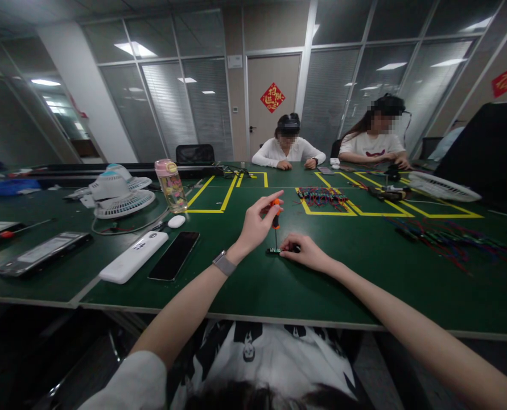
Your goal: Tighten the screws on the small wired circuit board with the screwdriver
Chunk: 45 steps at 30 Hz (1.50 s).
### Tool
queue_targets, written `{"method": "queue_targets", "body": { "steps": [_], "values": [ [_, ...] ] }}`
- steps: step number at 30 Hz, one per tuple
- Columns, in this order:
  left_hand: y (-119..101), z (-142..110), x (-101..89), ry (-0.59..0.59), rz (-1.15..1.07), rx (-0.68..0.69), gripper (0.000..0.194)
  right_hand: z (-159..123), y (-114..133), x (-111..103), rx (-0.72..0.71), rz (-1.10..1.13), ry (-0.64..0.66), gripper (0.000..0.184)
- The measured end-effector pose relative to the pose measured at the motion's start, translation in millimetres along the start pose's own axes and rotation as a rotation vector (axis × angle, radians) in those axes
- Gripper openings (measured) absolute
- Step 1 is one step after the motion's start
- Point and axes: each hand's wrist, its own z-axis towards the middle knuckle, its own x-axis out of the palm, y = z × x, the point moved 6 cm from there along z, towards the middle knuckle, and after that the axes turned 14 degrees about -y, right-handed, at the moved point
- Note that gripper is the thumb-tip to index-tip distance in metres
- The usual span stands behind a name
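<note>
My left hand [259, 221] is closed round the orange-and-black handle of a screwdriver [276, 219], with the index finger stretched out above it. The screwdriver stands nearly upright, its shaft running down to a small green circuit board [272, 251] on the table. Beside it, my right hand [303, 251] pinches the right end of the board between thumb and fingers. A small black part shows next to those fingers; what it is I cannot make out. The tip of the shaft meets the board, but the exact contact spot is too small to see.
On the green table [231, 290], a white power bank [134, 257], a black phone [174, 255] and a pink-lidded bottle [170, 185] stand left. Wired boards [322, 197] lie within yellow tape ahead, more wired boards [453, 236] at right. Two people [288, 145] sit across.
</note>
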Motion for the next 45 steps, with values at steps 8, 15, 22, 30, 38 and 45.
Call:
{"method": "queue_targets", "body": {
  "steps": [8, 15, 22, 30, 38, 45],
  "values": [
    [2, 1, -3.5, -0.061, 0.044, -0.016, 0.026, -1, 1, 1, -0.003, 0.004, 0.003, 0.014],
    [0, 5, -3.3, -0.027, 0.042, -0.048, 0.019, -1, 2, 0, 0.017, 0.006, 0.004, 0.012],
    [-2, 1, -2.2, -0.011, 0.069, 0.006, 0.025, -1, 3, 0, 0.021, 0.013, 0.009, 0.014],
    [3, 6, -8.9, -0.072, 0.085, -0.009, 0.024, -1, 3, -1, 0.022, 0.016, 0.009, 0.014],
    [-2, 1, -0.2, 0.012, 0.039, 0.024, 0.032, 0, 2, 0, 0.014, -0.004, 0.017, 0.012],
    [-2, 2, -9.6, -0.109, 0.164, 0.072, 0.022, -1, 3, -1, 0.014, -0.008, 0.021, 0.012]
  ]
}}
